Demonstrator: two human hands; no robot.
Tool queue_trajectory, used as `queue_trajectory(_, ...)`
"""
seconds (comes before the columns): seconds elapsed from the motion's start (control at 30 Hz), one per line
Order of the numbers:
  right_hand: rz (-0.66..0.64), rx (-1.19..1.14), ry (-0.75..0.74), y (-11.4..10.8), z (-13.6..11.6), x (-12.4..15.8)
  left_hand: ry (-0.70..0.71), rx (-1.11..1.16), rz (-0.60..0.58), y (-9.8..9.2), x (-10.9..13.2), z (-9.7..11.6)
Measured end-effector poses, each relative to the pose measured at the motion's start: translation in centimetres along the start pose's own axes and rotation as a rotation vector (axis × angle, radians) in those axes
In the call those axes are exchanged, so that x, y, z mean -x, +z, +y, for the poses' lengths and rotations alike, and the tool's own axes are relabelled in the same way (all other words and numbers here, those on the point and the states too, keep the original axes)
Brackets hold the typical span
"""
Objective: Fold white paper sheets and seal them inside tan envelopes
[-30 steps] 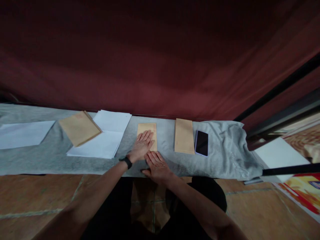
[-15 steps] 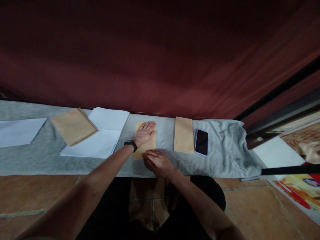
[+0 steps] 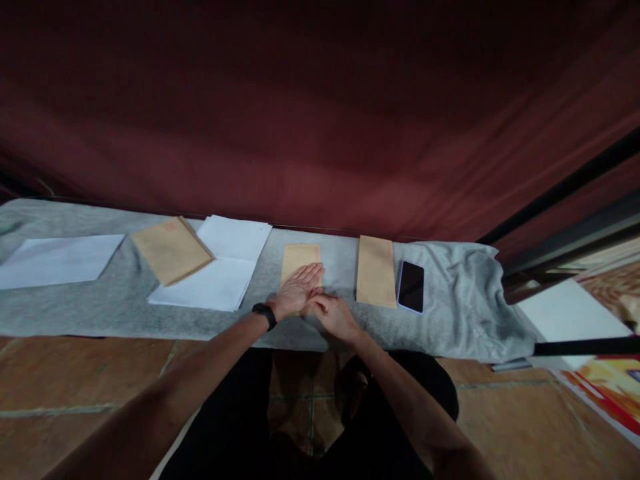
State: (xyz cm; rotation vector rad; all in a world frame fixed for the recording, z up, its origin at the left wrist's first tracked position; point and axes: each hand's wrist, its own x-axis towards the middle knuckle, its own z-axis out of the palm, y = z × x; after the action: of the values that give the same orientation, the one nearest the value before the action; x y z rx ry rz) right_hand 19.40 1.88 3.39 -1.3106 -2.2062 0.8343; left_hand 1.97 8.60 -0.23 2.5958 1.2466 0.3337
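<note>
A brown paper envelope (image 3: 301,255) lies on the grey cloth in front of me, its lower part mostly covered by my hands. My left hand (image 3: 298,291), with a black band on its wrist, rests flat across it with fingers stretched out. Close against it, my right hand (image 3: 334,316) has its fingers curled together at the envelope's lower right edge. The pinched part is hidden between the two hands. To the right lies another brown envelope (image 3: 376,272), apart from both hands.
A phone (image 3: 411,287) lies beside the right envelope. Leftward, a stack of brown envelopes (image 3: 170,250) overlaps white sheets (image 3: 215,280), and more white paper (image 3: 60,261) lies beyond. Grey cloth (image 3: 465,300) covers the narrow surface, with a dark red panel (image 3: 300,167) behind.
My left hand has slid down the envelope, uncovering its top. My right hand has moved up to meet the left, its fingers curling in. The view has shifted slightly left.
</note>
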Motion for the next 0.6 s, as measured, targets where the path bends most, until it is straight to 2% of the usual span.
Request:
queue_trajectory(0.3, 0.245, -0.066, 0.074, 0.6, 1.7, -1.1, 0.043, -0.018, 0.003, 0.6, 3.2, 1.7)
queue_trajectory(0.47, 0.267, -0.107, -0.008, 1.6, 2.5, -1.5, 0.113, -0.101, -0.031, 0.3, 5.1, 2.8)
queue_trajectory(0.6, 0.254, -0.031, -0.047, 2.2, 2.9, -1.6, 0.14, -0.128, -0.028, 0.2, 6.8, 3.6)
